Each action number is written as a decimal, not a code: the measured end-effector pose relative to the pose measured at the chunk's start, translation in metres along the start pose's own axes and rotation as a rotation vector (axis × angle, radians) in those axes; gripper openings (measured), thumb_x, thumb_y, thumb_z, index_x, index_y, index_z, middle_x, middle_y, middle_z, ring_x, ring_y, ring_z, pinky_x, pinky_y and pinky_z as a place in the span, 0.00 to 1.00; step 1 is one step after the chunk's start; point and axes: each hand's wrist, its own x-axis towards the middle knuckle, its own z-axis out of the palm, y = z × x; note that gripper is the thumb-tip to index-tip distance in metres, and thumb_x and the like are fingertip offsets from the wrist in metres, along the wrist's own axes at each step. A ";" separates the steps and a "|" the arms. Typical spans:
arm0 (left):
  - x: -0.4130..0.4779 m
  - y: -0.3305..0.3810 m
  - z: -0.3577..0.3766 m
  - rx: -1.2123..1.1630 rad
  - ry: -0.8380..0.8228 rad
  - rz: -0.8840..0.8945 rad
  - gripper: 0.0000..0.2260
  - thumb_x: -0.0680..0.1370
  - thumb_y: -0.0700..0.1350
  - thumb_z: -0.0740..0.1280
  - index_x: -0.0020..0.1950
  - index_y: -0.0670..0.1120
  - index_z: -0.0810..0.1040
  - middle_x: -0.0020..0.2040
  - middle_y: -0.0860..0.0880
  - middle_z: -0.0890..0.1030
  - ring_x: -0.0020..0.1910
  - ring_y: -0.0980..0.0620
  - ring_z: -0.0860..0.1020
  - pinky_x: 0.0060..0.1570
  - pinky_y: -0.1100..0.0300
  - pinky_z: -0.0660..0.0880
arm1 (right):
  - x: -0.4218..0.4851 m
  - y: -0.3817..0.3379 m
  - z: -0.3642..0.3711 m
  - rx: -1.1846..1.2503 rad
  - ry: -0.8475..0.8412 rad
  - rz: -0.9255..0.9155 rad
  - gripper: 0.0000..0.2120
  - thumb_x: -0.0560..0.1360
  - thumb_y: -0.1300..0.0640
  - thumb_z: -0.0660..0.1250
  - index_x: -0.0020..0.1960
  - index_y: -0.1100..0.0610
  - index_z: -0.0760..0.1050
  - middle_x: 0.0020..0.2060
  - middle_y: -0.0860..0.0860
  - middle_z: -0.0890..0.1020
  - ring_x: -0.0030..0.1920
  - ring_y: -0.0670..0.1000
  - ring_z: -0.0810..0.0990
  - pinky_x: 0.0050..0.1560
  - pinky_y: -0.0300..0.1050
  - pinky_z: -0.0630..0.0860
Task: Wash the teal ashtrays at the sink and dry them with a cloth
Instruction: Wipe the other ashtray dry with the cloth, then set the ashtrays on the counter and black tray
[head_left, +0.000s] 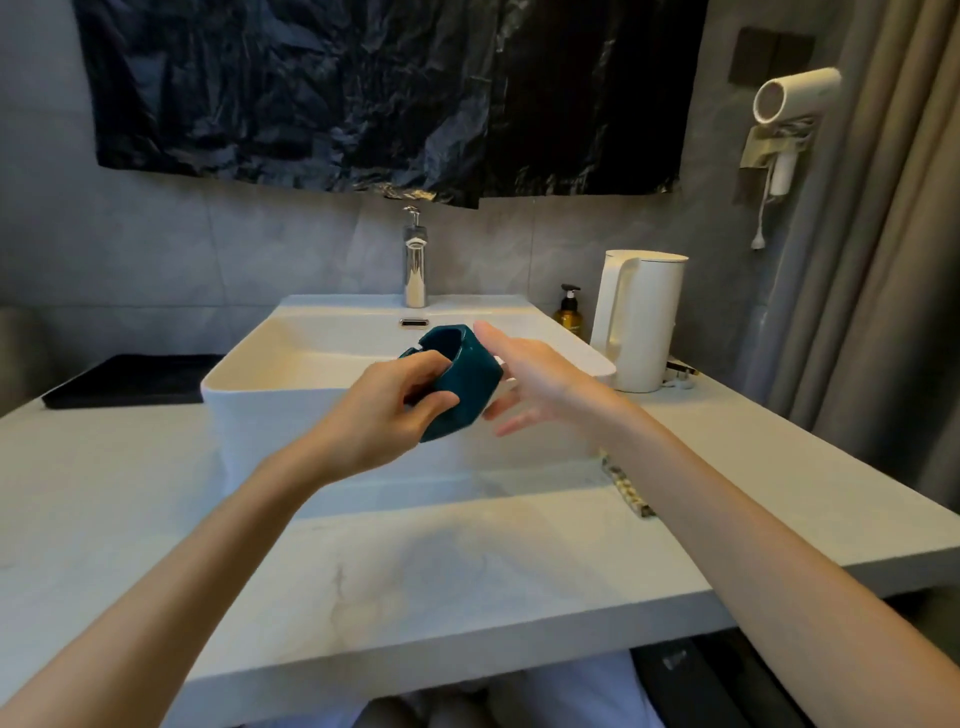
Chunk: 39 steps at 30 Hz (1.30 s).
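A flat black rectangular tray lies at the left edge of the pale marbled stone counter, touching the left wall of the white rectangular ceramic basin. At the basin's back edge stands the chrome pillar tap; I see no water running from it.

My left hand holds the dark teal faceted ceramic ashtray above the basin's front edge. My thumb presses its outer wall and my curled fingers hook over the notched rim into the hollow, so this hand is closed firmly on it. The ashtray is tipped on its side, its mouth turned up and back toward the tap, its base toward the front right.

My right hand is spread, fingers straight and parted, gripping nothing; it sits just beside the ashtray's right wall, and I cannot tell whether the fingertips touch it. The ashtray therefore lies directly left of that hand, which I judge free to reach the tap or rub the glaze.

Beyond the basin's right edge stand an amber pump bottle and a white electric kettle. No cloth is identifiable; drying is not yet begun.
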 end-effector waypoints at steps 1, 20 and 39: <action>-0.009 0.000 -0.003 0.055 -0.006 0.018 0.07 0.77 0.43 0.64 0.47 0.40 0.74 0.38 0.47 0.77 0.37 0.47 0.72 0.37 0.53 0.70 | -0.001 0.000 0.006 -0.056 -0.009 -0.005 0.21 0.79 0.35 0.52 0.55 0.50 0.71 0.46 0.48 0.77 0.43 0.54 0.82 0.39 0.47 0.82; -0.120 -0.034 -0.017 0.411 -0.360 -0.068 0.11 0.80 0.45 0.62 0.62 0.48 0.74 0.49 0.50 0.79 0.50 0.50 0.74 0.49 0.59 0.71 | 0.004 0.052 0.104 -0.459 -0.357 0.173 0.20 0.78 0.43 0.51 0.62 0.57 0.60 0.46 0.50 0.71 0.31 0.51 0.77 0.35 0.43 0.70; -0.133 -0.056 -0.010 0.163 -0.197 -0.122 0.17 0.75 0.60 0.60 0.62 0.59 0.75 0.57 0.63 0.76 0.60 0.63 0.70 0.68 0.69 0.55 | 0.016 0.071 0.101 -0.602 -0.356 0.063 0.13 0.77 0.46 0.52 0.55 0.53 0.66 0.32 0.48 0.76 0.32 0.50 0.72 0.37 0.45 0.67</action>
